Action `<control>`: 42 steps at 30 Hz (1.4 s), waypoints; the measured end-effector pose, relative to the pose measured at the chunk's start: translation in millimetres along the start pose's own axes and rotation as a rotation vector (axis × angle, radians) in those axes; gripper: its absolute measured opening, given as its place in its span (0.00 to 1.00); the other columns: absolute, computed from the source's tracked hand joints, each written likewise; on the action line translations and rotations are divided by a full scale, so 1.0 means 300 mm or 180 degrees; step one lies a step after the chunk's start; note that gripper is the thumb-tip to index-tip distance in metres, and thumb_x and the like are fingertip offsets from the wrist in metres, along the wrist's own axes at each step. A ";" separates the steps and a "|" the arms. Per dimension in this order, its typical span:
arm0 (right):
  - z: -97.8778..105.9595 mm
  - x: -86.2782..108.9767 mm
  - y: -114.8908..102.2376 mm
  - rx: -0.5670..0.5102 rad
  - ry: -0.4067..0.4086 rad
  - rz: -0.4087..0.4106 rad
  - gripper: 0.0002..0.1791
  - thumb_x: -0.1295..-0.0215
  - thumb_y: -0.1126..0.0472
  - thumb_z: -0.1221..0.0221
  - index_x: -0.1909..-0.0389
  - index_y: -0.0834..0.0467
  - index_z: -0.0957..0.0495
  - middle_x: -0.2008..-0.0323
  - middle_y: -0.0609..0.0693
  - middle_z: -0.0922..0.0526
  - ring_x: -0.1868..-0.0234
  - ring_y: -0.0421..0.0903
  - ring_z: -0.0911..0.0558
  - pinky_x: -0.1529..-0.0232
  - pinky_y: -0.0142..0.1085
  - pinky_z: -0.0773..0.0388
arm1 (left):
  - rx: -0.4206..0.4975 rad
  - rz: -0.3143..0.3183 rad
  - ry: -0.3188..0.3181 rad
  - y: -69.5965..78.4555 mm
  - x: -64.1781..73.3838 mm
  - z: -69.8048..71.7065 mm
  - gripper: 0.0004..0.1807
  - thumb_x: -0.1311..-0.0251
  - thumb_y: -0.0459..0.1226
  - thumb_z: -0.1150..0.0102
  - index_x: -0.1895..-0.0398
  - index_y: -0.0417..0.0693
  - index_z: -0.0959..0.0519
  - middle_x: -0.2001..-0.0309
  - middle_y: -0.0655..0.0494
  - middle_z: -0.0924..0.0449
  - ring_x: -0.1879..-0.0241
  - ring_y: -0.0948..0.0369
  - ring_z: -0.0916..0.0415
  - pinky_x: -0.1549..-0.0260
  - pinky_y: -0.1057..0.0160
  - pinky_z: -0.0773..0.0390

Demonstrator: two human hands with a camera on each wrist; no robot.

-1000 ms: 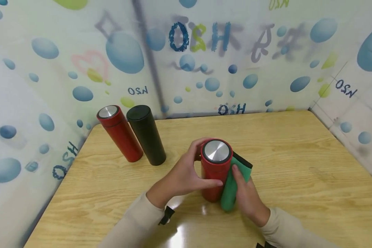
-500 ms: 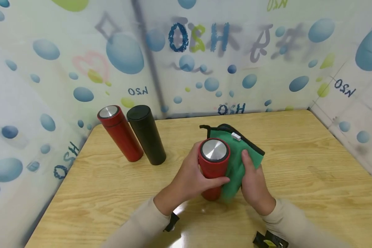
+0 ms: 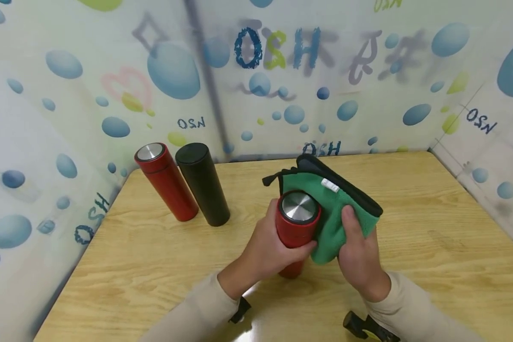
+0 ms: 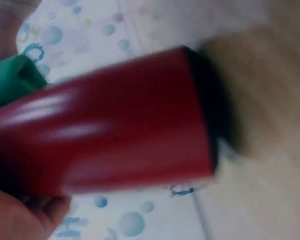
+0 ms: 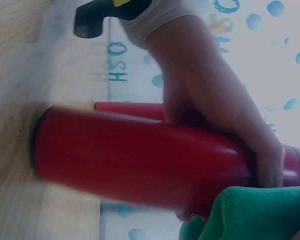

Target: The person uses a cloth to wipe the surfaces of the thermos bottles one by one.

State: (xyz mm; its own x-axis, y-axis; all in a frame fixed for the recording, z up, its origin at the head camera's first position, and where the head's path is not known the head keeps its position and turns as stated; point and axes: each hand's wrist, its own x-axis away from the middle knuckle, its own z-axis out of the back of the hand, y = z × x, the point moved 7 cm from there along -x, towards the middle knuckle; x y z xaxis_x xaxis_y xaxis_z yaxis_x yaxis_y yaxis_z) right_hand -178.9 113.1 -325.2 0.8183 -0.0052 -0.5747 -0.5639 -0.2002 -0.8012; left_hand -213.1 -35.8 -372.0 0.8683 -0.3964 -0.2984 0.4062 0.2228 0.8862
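In the head view my left hand (image 3: 267,247) grips a red thermos flask (image 3: 298,232) with a silver-topped lid, thumb across its front. The left wrist view shows the red flask (image 4: 115,125) from the side, its dark base close to the wooden surface. My right hand (image 3: 361,261) holds a green cloth (image 3: 335,213) with black edging, a white tag and a dark cord end, thumb on the front. The cloth hangs right beside the flask, overlapping it in this view. In the right wrist view the green cloth (image 5: 260,210) lies against the flask's upper part.
Back left on the wooden table (image 3: 132,266) stand a second red flask (image 3: 166,185) and a black flask (image 3: 205,190), side by side. A patterned backdrop (image 3: 256,109) rises behind the table and along both sides.
The green cloth has gone from folded along the flask's right side to spread and raised, showing its black edge and tag. My right hand has moved slightly right; my left thumb now wraps further round the flask.
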 end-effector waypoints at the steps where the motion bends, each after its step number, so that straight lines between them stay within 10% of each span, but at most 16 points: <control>1: 0.002 -0.001 0.001 0.0033 0.0021 -0.0013 0.18 0.19 0.62 0.63 0.40 0.57 0.30 0.48 0.45 0.21 0.47 0.36 0.21 0.45 0.27 0.22 | -0.0148 -0.0004 0.0029 0.009 -0.001 0.008 0.41 0.49 0.42 0.25 0.35 0.57 0.39 0.44 0.64 0.23 0.46 0.65 0.22 0.51 0.64 0.17; 8: 0.022 0.020 0.019 0.0228 -0.0040 0.0061 0.19 0.22 0.69 0.62 0.39 0.59 0.28 0.51 0.46 0.19 0.56 0.35 0.19 0.52 0.25 0.20 | -0.1788 0.0074 0.0242 0.063 -0.013 0.069 0.39 0.52 0.52 0.25 0.37 0.55 0.32 0.53 0.63 0.18 0.58 0.65 0.20 0.59 0.64 0.17; 14: 0.039 0.081 0.071 0.0587 0.0007 -0.0168 0.22 0.23 0.73 0.60 0.39 0.52 0.28 0.48 0.43 0.19 0.53 0.34 0.18 0.50 0.24 0.21 | -0.2508 0.0092 0.0119 0.067 -0.027 0.071 0.32 0.51 0.56 0.30 0.45 0.57 0.29 0.68 0.63 0.18 0.73 0.65 0.23 0.73 0.68 0.22; 29: 0.042 0.101 0.111 0.0577 0.0106 -0.0521 0.18 0.23 0.70 0.58 0.43 0.52 0.24 0.60 0.44 0.19 0.66 0.33 0.22 0.61 0.24 0.22 | -0.3001 0.0233 -0.0299 0.060 -0.025 0.057 0.38 0.51 0.59 0.30 0.38 0.57 0.30 0.69 0.59 0.17 0.75 0.61 0.22 0.74 0.64 0.21; 36: 0.028 0.102 0.151 0.0807 -0.0061 -0.0808 0.14 0.20 0.65 0.59 0.48 0.64 0.26 0.81 0.41 0.28 0.81 0.38 0.26 0.72 0.31 0.25 | -0.2890 0.0391 -0.0292 0.018 -0.015 0.057 0.35 0.51 0.59 0.31 0.42 0.56 0.28 0.70 0.59 0.17 0.75 0.61 0.22 0.78 0.66 0.24; 42: 0.021 0.093 0.149 0.0745 -0.0122 -0.0621 0.16 0.22 0.68 0.58 0.42 0.62 0.26 0.77 0.43 0.24 0.79 0.37 0.25 0.68 0.29 0.23 | -0.2879 0.0430 -0.0245 0.016 -0.014 0.067 0.35 0.51 0.60 0.31 0.43 0.56 0.28 0.68 0.59 0.17 0.74 0.60 0.22 0.78 0.65 0.24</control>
State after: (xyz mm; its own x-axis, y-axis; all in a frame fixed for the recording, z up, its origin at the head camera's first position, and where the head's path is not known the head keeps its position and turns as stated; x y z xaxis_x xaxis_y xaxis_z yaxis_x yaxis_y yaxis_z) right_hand -182.1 110.2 -378.3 0.9114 0.0490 -0.4085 -0.4104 0.0375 -0.9111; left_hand -220.7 -51.0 -359.4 0.9164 -0.3672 -0.1592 0.3988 0.8709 0.2871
